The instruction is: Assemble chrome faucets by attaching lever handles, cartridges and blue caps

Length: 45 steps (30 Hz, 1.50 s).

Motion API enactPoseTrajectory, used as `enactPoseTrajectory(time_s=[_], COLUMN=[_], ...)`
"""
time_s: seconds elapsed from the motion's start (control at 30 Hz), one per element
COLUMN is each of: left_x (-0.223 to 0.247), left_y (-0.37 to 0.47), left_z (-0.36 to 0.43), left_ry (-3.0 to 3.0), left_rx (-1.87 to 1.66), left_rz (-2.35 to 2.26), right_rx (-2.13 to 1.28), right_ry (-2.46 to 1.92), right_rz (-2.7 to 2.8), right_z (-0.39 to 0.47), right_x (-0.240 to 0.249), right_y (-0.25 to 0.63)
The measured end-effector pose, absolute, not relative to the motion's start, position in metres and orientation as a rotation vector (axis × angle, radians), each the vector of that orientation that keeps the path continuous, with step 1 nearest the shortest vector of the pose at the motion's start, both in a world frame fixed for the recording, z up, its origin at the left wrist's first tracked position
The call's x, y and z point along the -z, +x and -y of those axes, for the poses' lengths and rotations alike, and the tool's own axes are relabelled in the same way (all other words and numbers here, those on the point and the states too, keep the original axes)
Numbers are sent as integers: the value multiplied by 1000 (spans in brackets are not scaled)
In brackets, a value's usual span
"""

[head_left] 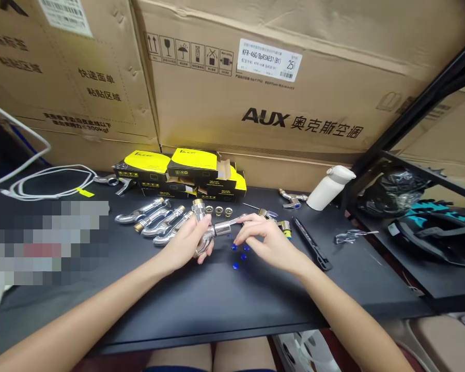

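Observation:
My left hand (194, 235) is wrapped around a chrome faucet (217, 228), its brass-coloured threaded end pointing up and its side barrel pointing right. My right hand (265, 237) hovers over the desk just right of that barrel. Its index finger is stretched toward the faucet's thin lever end, and the other fingers are bent and apart. Below those fingertips lie several small blue caps (236, 266) on the dark surface; one is at or just under a fingertip, and contact is unclear. Behind the faucet stand small brass-and-chrome ring fittings (219, 211).
Several chrome faucet bodies (166, 225) lie to the left. Yellow-black boxes (194, 163) are stacked behind, before large cartons (294, 93). On the right are a white bottle (327, 191), a black long-handled tool (311, 243) and a helmet (430, 240). A white cable (50, 183) coils at left.

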<state>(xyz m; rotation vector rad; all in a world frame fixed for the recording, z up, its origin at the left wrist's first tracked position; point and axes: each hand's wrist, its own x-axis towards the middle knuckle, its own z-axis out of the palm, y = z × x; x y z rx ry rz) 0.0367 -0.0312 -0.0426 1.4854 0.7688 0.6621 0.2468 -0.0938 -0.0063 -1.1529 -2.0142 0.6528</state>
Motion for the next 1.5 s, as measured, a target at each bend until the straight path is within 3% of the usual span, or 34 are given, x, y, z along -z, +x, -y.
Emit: enactPoseTrajectory(time_s=[0.2, 0.37, 0.53, 0.7, 0.83, 1.03, 1.17, 1.5], left_x=[43, 43, 40, 34, 27, 17, 20, 27], left_y=[39, 39, 40, 39, 36, 37, 37, 32], left_z=[37, 35, 38, 35, 32, 38, 40, 31], left_ry=[1570, 1541, 1547, 1375, 1147, 941, 1078, 892], left_rx=[-596, -597, -567, -550, -613, -699, -831, -891], left_rz=[-722, -759, -746, -759, -737, -634, -689, -651], right_rx=[-1060, -824, -1286, -873, -733, -610, -406, -131], right_ry=[-1094, -1331, -1150, -1017, -1238, -1836, -2134, -2223], right_rz=[1922, 1861, 1547, 1818, 1552, 1328, 1356, 1472], right_z=[98, 97, 89, 102, 115, 138, 147, 139], right_x=[3, 14, 33, 8, -11, 9, 25, 19], right_y=[244, 243, 237, 242, 282, 360, 366, 340])
